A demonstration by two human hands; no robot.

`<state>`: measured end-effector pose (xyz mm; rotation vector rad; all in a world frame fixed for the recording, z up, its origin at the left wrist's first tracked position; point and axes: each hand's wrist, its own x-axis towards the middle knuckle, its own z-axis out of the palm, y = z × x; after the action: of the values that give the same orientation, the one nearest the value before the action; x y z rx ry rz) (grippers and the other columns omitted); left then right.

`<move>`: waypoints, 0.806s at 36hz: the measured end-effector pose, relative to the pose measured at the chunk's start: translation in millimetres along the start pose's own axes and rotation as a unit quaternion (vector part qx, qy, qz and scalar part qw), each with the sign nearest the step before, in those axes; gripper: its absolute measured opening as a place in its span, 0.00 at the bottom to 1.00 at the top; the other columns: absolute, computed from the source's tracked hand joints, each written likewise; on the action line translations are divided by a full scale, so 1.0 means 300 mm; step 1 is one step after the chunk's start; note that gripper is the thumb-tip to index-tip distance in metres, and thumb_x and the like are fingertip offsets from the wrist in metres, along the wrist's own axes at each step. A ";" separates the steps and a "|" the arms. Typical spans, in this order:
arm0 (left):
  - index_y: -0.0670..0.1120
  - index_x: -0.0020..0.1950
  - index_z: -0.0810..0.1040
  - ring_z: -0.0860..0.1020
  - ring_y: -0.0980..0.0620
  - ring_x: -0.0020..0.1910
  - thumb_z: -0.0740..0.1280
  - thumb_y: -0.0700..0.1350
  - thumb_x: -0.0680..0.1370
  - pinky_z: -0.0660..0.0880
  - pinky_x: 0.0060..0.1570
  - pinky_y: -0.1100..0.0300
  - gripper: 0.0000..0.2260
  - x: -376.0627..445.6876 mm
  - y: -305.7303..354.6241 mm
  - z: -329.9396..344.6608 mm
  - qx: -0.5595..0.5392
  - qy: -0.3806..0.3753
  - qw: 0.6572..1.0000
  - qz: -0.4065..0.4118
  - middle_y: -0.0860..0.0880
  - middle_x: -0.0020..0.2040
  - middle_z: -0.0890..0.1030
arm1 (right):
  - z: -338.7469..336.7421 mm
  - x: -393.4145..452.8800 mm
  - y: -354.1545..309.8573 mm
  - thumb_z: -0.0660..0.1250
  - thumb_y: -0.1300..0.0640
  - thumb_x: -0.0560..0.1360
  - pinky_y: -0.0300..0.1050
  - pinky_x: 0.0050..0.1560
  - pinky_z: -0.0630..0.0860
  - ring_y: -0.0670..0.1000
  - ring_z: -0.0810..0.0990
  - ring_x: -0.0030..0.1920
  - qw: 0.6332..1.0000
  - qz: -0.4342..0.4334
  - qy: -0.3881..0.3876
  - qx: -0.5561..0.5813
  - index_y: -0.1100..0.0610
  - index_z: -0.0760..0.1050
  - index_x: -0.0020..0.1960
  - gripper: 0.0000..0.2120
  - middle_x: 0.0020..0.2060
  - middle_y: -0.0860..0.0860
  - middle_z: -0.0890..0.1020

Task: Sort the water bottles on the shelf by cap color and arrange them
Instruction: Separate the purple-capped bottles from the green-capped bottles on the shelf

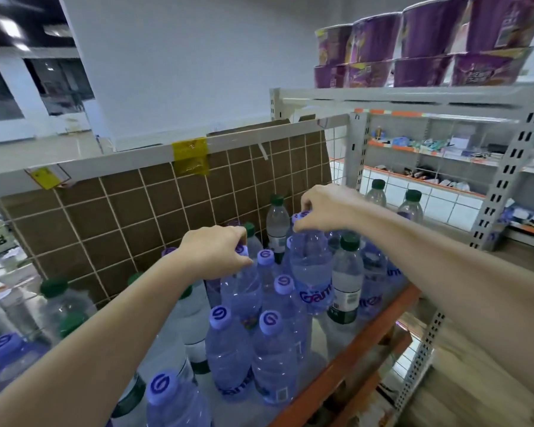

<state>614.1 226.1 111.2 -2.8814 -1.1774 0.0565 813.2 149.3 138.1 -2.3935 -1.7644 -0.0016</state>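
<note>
Both hands reach over a shelf [379, 331] crowded with water bottles, seen from above. The left hand [211, 252] has its fingers [228, 241] curled round the purple cap [241, 249] of a purple-tinted bottle [239, 292] standing mid-shelf. The right hand [324, 208] pinches the purple cap [301, 215] of a second purple bottle [310, 272], which hangs raised above its neighbours, its base clear of the shelf. More purple-capped bottles [273, 349] stand in a group near the front edge. Green-capped clear bottles [347, 275] stand mixed among them: one just right of the raised bottle, one far against the wire grid [121, 220], others at the left [54, 288]. Brown cardboard [167, 211] backs the grid. On the upper right shelf [413, 97] sit stacked purple cups [429, 41].
</note>
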 end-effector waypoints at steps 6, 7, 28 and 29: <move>0.53 0.53 0.73 0.75 0.52 0.45 0.66 0.54 0.74 0.66 0.34 0.59 0.11 0.026 0.012 0.064 -0.027 -0.082 0.996 0.020 0.52 0.48 0.77 | 0.022 0.033 0.010 0.68 0.40 0.71 0.39 0.32 0.70 0.47 0.78 0.32 0.996 -0.029 -0.076 -0.030 0.55 0.81 0.44 0.17 0.29 0.45 0.81; 0.53 0.52 0.73 0.75 0.52 0.44 0.66 0.54 0.74 0.66 0.33 0.60 0.10 0.028 0.015 0.074 -0.028 -0.087 0.996 0.019 0.52 0.47 0.77 | 0.028 0.037 0.011 0.68 0.40 0.71 0.39 0.33 0.71 0.48 0.79 0.33 0.996 -0.035 -0.082 -0.031 0.55 0.81 0.44 0.18 0.30 0.46 0.81; 0.50 0.50 0.76 0.78 0.52 0.44 0.65 0.60 0.74 0.73 0.39 0.58 0.15 0.106 -0.001 0.083 -0.044 -0.142 0.987 -0.057 0.50 0.45 0.79 | 0.099 0.082 0.090 0.72 0.44 0.71 0.42 0.41 0.74 0.49 0.77 0.42 0.962 -0.078 -0.260 0.010 0.57 0.79 0.53 0.18 0.43 0.50 0.81; 0.49 0.47 0.76 0.78 0.51 0.42 0.65 0.61 0.74 0.72 0.37 0.58 0.15 0.119 -0.003 0.074 -0.050 -0.111 0.990 -0.066 0.50 0.44 0.79 | 0.070 0.085 0.100 0.71 0.45 0.72 0.42 0.44 0.75 0.50 0.79 0.45 0.966 -0.076 -0.246 0.008 0.57 0.79 0.53 0.18 0.46 0.51 0.82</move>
<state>637.9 251.9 88.1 -2.9342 -1.4444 0.3327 847.4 167.7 115.9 -2.3814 -2.1305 0.6364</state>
